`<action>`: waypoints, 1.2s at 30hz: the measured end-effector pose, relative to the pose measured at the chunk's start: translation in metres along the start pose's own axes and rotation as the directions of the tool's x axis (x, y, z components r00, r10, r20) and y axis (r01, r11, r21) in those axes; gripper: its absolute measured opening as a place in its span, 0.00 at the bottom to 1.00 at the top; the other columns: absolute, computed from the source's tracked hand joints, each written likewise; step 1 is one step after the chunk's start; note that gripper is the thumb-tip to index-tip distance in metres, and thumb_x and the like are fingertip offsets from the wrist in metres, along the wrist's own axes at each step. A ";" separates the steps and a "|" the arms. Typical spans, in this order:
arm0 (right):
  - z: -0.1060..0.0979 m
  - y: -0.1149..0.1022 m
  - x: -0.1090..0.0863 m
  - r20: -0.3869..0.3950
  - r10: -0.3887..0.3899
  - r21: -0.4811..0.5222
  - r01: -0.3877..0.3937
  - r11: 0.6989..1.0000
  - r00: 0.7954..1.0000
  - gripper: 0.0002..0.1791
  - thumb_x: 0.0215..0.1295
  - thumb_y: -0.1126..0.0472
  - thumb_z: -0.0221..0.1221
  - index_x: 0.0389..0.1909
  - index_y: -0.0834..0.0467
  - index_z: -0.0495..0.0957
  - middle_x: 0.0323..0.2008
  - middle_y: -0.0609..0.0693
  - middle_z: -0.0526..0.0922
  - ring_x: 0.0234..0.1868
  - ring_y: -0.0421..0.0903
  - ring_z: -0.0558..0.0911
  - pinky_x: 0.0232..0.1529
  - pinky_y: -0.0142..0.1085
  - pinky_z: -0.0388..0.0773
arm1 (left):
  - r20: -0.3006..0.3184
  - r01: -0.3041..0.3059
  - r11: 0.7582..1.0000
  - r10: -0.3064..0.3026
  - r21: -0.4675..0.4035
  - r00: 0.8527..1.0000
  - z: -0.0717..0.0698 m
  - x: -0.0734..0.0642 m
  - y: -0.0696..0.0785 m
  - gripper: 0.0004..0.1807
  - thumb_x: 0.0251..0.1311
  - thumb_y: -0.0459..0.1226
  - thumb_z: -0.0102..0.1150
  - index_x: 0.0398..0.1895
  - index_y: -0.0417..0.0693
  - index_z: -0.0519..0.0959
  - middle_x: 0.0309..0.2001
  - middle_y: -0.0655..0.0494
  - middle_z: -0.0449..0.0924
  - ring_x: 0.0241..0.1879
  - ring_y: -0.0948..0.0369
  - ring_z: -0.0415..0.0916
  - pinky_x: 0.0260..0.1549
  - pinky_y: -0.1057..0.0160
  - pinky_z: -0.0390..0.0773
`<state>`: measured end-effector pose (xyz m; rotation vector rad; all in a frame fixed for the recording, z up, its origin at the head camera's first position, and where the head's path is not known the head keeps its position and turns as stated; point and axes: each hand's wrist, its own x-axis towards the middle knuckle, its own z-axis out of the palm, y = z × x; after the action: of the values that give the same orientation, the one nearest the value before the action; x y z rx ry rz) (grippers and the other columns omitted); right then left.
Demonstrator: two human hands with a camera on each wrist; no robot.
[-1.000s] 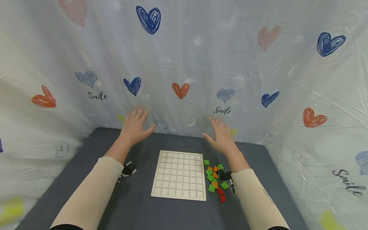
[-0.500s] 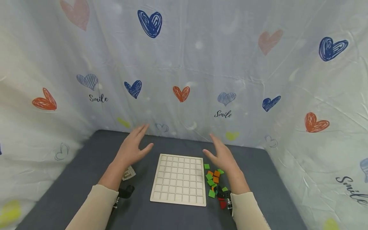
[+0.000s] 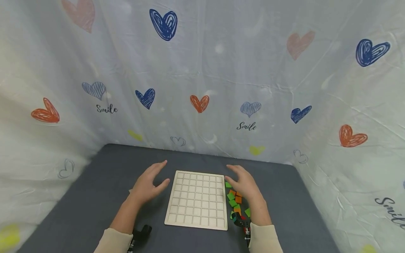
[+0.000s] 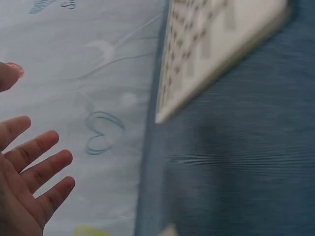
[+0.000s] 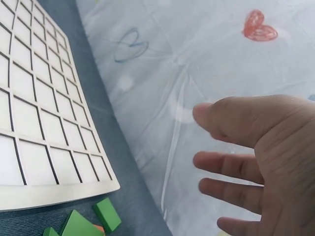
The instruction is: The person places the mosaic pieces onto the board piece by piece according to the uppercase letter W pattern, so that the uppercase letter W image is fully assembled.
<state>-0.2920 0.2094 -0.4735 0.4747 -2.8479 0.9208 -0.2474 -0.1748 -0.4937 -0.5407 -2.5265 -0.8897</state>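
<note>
A pale wooden grid board (image 3: 197, 200) with square recesses lies on the dark table. My left hand (image 3: 147, 184) hovers by the board's left edge, holding nothing; the left wrist view has its fingers (image 4: 42, 150) spread apart. Over the board's right side hangs my right hand (image 3: 245, 184), also holding nothing, its thumb and fingers apart in the right wrist view. Beneath and beside that hand lie several green tiles (image 3: 232, 203) and orange tiles (image 3: 238, 199). A red piece (image 3: 243, 218) is partly hidden by the right wrist's camera mount.
A small pale piece (image 3: 130, 190) is mostly hidden behind the left hand. Behind the table (image 3: 190, 242) hangs a white curtain (image 3: 218, 70) printed with hearts. Black camera mounts (image 3: 143, 232) sit at the wrists, low over the table.
Both hands have come down and back toward the body, from in front of the curtain to beside the board. The board and tiles have stayed in place.
</note>
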 end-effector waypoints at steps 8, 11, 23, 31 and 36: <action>0.012 0.012 -0.005 0.035 0.067 0.031 -0.068 0.997 0.997 0.26 0.69 0.57 0.67 0.66 0.60 0.79 0.56 0.55 0.82 0.58 0.58 0.79 0.57 0.57 0.75 | 0.063 -0.004 0.998 0.008 -0.063 0.998 0.021 -0.020 -0.010 0.35 0.63 0.40 0.71 0.72 0.42 0.72 0.59 0.45 0.78 0.52 0.47 0.79 0.47 0.43 0.79; 0.015 0.016 -0.007 0.050 0.102 0.033 -0.103 0.994 0.994 0.26 0.68 0.57 0.67 0.65 0.61 0.79 0.53 0.55 0.82 0.55 0.57 0.81 0.55 0.56 0.76 | 0.110 0.015 0.998 -0.009 -0.056 0.994 0.027 -0.023 -0.014 0.34 0.64 0.40 0.69 0.72 0.43 0.73 0.54 0.49 0.79 0.43 0.54 0.77 0.41 0.50 0.78; 0.033 0.039 -0.005 0.110 0.159 -0.073 -0.152 0.986 0.981 0.23 0.65 0.58 0.70 0.59 0.62 0.84 0.44 0.53 0.82 0.47 0.54 0.81 0.50 0.53 0.78 | 0.247 0.128 0.992 -0.118 -0.023 0.962 0.042 -0.030 -0.024 0.31 0.66 0.44 0.67 0.71 0.47 0.75 0.39 0.65 0.72 0.28 0.68 0.62 0.30 0.62 0.67; 0.038 0.043 -0.002 0.066 0.193 -0.120 -0.184 0.976 0.979 0.20 0.61 0.60 0.71 0.53 0.62 0.87 0.40 0.53 0.81 0.45 0.54 0.79 0.46 0.52 0.79 | 0.260 0.085 0.990 -0.111 0.110 0.959 0.052 -0.030 -0.026 0.30 0.65 0.50 0.65 0.68 0.52 0.78 0.32 0.68 0.65 0.26 0.68 0.59 0.34 0.58 0.62; 0.042 0.045 0.004 0.017 0.200 -0.152 -0.195 0.969 0.980 0.17 0.58 0.63 0.69 0.49 0.61 0.88 0.38 0.52 0.81 0.42 0.53 0.78 0.43 0.52 0.78 | 0.270 0.057 0.987 -0.097 0.153 0.958 0.055 -0.028 -0.030 0.29 0.65 0.49 0.64 0.69 0.53 0.78 0.33 0.66 0.66 0.29 0.65 0.61 0.35 0.56 0.62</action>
<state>-0.3104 0.2183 -0.5311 0.1933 -3.0067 0.7236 -0.2517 -0.1666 -0.5622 -0.5568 -2.8553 -0.6904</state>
